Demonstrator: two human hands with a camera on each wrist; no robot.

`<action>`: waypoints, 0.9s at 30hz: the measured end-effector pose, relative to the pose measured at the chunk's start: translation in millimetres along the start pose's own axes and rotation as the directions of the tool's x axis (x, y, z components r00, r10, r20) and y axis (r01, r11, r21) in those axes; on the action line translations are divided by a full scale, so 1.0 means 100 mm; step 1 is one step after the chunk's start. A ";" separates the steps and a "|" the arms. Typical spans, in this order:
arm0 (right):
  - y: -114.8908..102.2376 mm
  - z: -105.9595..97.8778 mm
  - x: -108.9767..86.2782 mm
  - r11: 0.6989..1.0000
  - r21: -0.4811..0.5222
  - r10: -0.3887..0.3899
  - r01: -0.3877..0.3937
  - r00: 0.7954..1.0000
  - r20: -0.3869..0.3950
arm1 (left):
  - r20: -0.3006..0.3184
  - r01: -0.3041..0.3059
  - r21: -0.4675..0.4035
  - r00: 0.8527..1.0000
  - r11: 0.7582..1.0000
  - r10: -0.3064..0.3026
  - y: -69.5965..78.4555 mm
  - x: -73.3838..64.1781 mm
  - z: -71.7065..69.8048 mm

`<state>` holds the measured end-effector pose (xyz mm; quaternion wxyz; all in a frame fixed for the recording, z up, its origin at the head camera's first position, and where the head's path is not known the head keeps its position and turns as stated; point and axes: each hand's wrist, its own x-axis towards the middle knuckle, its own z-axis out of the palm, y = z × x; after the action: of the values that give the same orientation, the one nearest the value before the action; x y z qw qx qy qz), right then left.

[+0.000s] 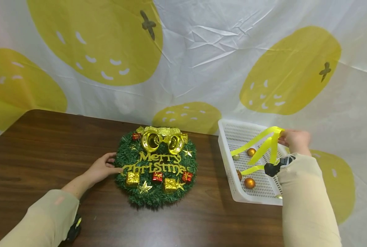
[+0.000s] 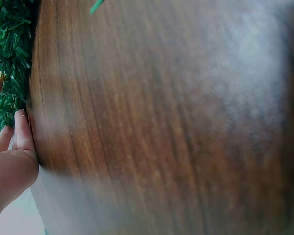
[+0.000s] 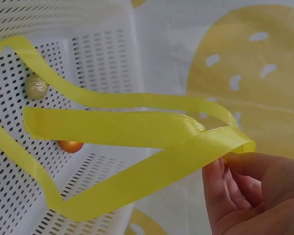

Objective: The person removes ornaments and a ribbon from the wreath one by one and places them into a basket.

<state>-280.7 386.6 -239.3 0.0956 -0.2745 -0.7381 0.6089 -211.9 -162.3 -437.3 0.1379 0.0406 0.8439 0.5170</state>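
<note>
A green Christmas wreath [image 1: 155, 200] with gold bells, small gift boxes, stars and "Merry Christmas" lettering lies on the table. My left hand [image 1: 101, 168] holds its left edge, the thumb over the greenery and the fingers at the rim. The left wrist view shows the same hand [image 2: 12, 169] by the garland [image 2: 12, 54]. To the right, my right hand [image 1: 297, 140] pinches a yellow ribbon [image 1: 260, 137] above a white basket [image 1: 228, 161]. In the right wrist view the ribbon [image 3: 137, 188] hangs in loops from the right hand's fingertips [image 3: 215, 171], with parts over the basket.
Inside the basket lie several small balls, among them an orange one [image 1: 249, 183] and a pale gold one [image 3: 36, 87]. Behind the brown wooden table [image 1: 63, 137] hangs a white cloth [image 1: 202, 61] with yellow fruit prints. A green scrap [image 2: 96, 6] lies on the tabletop.
</note>
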 end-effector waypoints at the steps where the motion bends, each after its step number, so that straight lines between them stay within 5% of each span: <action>1: 0.03 0.00 0.00 1.000 -0.024 0.004 -0.004 1.000 0.004 | 0.000 -0.001 -0.001 1.000 1.000 0.001 0.00 0.00 0.00; 5: 0.15 -0.03 0.04 0.979 -0.205 0.037 -0.013 0.993 0.112 | 0.001 0.001 0.001 1.000 1.000 -0.001 0.00 0.00 0.00; 11: 0.27 -0.06 0.06 0.917 -0.398 0.144 -0.029 0.954 0.261 | 0.004 0.008 0.004 1.000 1.000 -0.008 0.02 0.00 -0.02; 20: 0.25 -0.02 0.01 0.899 -0.438 0.165 -0.031 0.948 0.272 | 0.031 0.027 0.014 0.999 1.000 -0.027 0.04 0.03 -0.09; 27: 0.18 0.16 -0.02 0.906 -0.421 0.080 0.045 0.959 0.274 | 0.004 0.002 0.057 1.000 0.998 -0.002 0.17 0.07 -0.14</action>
<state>-281.2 374.0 -259.7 -0.0787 -0.2049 -0.8558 0.4684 -223.3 -165.1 -417.6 0.1391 0.0447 0.8580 0.4924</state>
